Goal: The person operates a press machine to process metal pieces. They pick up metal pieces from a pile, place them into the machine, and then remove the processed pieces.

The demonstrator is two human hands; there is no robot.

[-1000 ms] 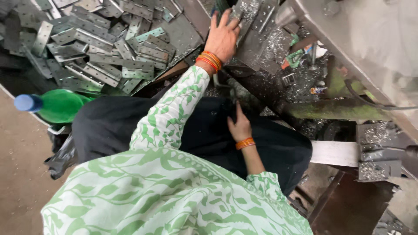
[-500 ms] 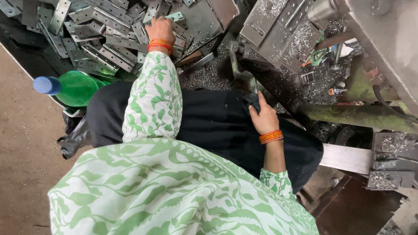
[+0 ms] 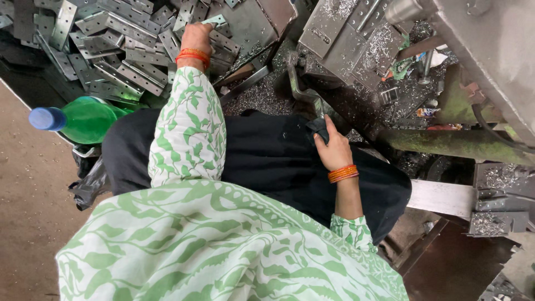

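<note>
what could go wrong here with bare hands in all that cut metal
The left hand reaches bare into a loose heap of metal brackets; their cut edges could nick fingers, and the heap may slide. The right hand grips a dark handle beside the metal shavings, which could stick into skin. The green bottle lying at the heap's edge might get knocked.
</note>
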